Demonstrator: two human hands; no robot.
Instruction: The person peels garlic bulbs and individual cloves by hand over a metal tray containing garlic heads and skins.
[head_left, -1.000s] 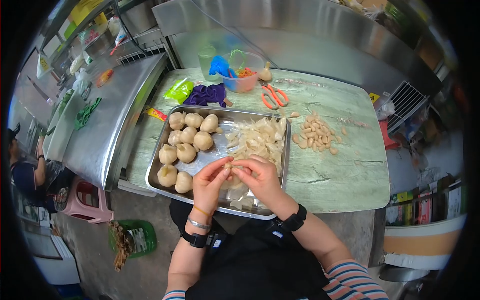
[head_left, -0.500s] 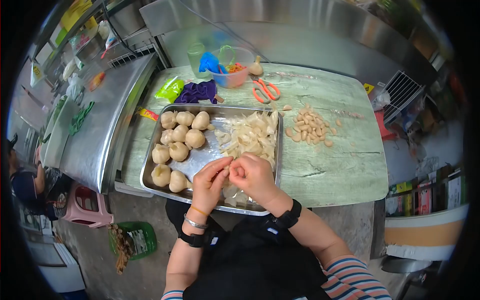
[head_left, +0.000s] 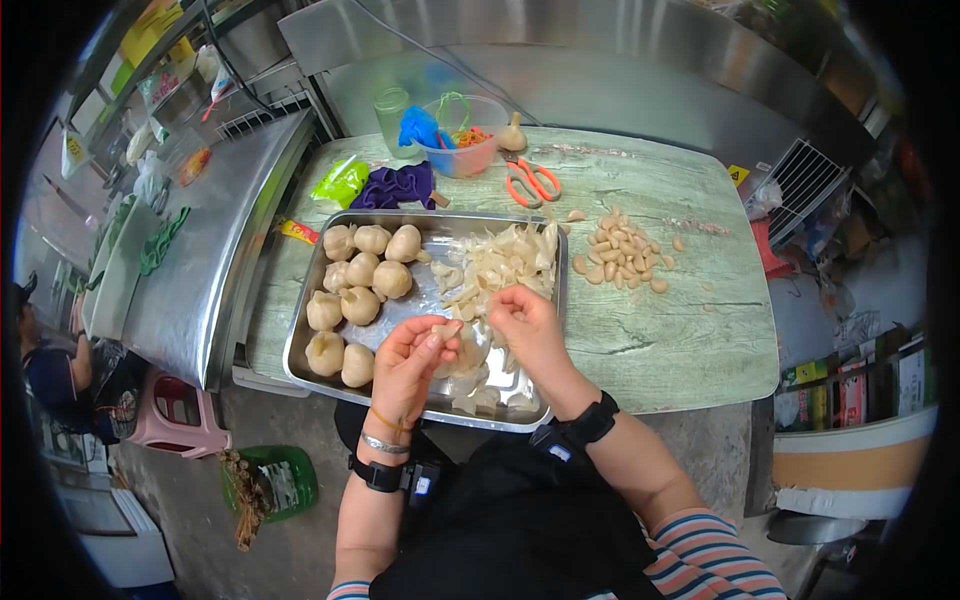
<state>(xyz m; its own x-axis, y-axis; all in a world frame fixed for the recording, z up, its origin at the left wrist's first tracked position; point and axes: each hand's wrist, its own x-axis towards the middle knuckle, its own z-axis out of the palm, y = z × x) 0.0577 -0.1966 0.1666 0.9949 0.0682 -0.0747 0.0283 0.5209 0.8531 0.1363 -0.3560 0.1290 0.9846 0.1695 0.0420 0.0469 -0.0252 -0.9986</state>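
A metal tray [head_left: 430, 421] holds several whole garlic bulbs [head_left: 360, 305] on its left side and a heap of papery garlic skins [head_left: 505, 262] on its right. Over the tray's front part, my left hand [head_left: 412, 362] pinches a small pale garlic clove [head_left: 446, 331] between thumb and fingertips. My right hand [head_left: 527, 325] is a little to the right, beside the skins, its thumb and fingers pressed together; what they hold, if anything, is too small to name. Peeled cloves [head_left: 625, 252] lie in a pile on the table [head_left: 690, 340], right of the tray.
Behind the tray are orange-handled scissors [head_left: 532, 183], a plastic bowl [head_left: 468, 157], a green jar [head_left: 392, 125], a purple cloth [head_left: 397, 187] and a green packet [head_left: 340, 181]. A pink stool [head_left: 180, 436] and another person [head_left: 50, 365] are at the left.
My hands were together at the clove and have now moved apart, the right one going right and up towards the skins. The camera view has shifted slightly.
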